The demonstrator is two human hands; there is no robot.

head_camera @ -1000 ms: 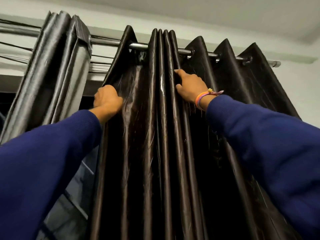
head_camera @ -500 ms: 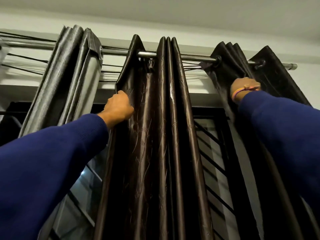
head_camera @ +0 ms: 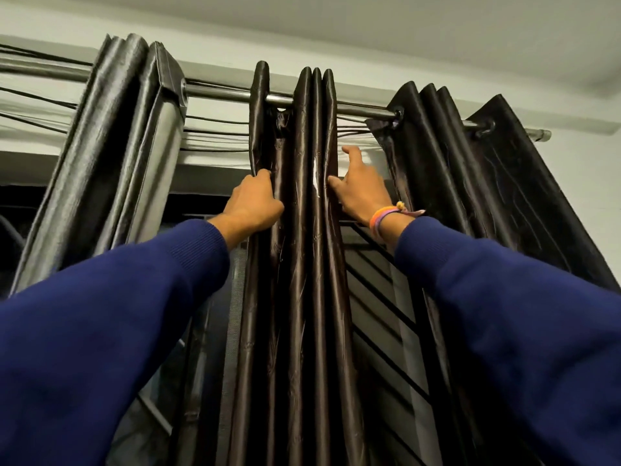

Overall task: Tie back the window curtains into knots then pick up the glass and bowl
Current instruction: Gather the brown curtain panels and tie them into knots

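Dark brown satin curtains hang from a metal rod high in front of me. A bunched middle section of curtain hangs between my arms. My left hand grips its left edge, fingers curled round the fold. My right hand is at its right edge, thumb touching the cloth and fingers spread, slightly blurred. More folds of dark curtain are gathered at the right end of the rod. A grey silvery curtain hangs bunched at the left. No glass or bowl is in view.
Behind the curtains is a dark window with a barred grille. Thin black cables run along the wall behind the rod. The white ceiling is close overhead. My blue sleeves fill the lower corners.
My right hand has come back leftward from the gathered right folds to the right edge of the middle section. My left hand keeps its grip on the left edge.
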